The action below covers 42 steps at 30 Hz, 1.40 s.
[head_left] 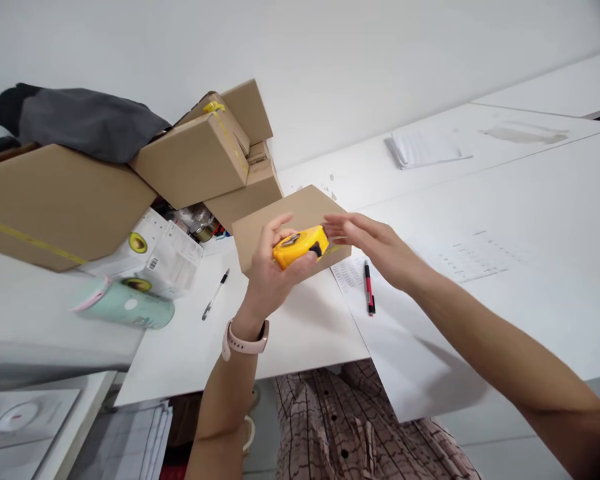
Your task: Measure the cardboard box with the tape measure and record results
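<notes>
A yellow tape measure (300, 247) with a black part at its right end is gripped in my left hand (275, 270), its thumb along the lower side. My right hand (367, 241) is just to the right, fingers stretched out toward the tape measure, with a small gap between them. Under both hands a brown cardboard box (290, 210) sits on the white table (310, 333). A short bit of yellow shows on the box beneath my right fingers; whether it is tape blade cannot be made out.
Printed papers (410, 340) lie on the right, with a red and black pen (369, 290) on them. Another pen (215, 295), a mint bottle (130, 303) and stacked cardboard boxes (195, 157) are left. Further back lies a paper stack (425, 148).
</notes>
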Each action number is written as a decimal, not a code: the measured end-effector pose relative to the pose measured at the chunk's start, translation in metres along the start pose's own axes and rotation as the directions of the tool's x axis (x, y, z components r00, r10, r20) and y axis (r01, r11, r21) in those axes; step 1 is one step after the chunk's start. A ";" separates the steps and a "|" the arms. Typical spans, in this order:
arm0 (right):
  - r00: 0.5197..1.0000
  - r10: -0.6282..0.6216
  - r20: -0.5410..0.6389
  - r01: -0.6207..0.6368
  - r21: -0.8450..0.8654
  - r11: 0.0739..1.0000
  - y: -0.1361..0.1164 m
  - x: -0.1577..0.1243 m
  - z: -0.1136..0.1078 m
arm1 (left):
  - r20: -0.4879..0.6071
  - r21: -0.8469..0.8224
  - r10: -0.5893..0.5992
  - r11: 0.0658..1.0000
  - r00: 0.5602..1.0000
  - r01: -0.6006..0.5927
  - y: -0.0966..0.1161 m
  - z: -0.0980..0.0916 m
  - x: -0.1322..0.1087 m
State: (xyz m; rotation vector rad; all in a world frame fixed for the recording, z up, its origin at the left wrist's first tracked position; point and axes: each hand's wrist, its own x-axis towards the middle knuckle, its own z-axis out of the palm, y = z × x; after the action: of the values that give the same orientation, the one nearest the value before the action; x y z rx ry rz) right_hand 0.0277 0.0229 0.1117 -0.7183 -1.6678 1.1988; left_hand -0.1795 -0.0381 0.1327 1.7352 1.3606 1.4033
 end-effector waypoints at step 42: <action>0.853 0.496 -0.162 -0.470 0.174 0.865 0.091 0.145 -0.005 | -0.537 -0.042 -0.370 0.909 0.758 0.414 -0.064 -0.136 0.009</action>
State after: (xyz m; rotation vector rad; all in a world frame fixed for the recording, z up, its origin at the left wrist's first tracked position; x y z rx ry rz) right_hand -0.0305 0.1798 0.0772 -1.1858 -1.2593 1.5095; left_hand -0.3297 -0.0318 0.1261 1.0173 1.9631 1.6572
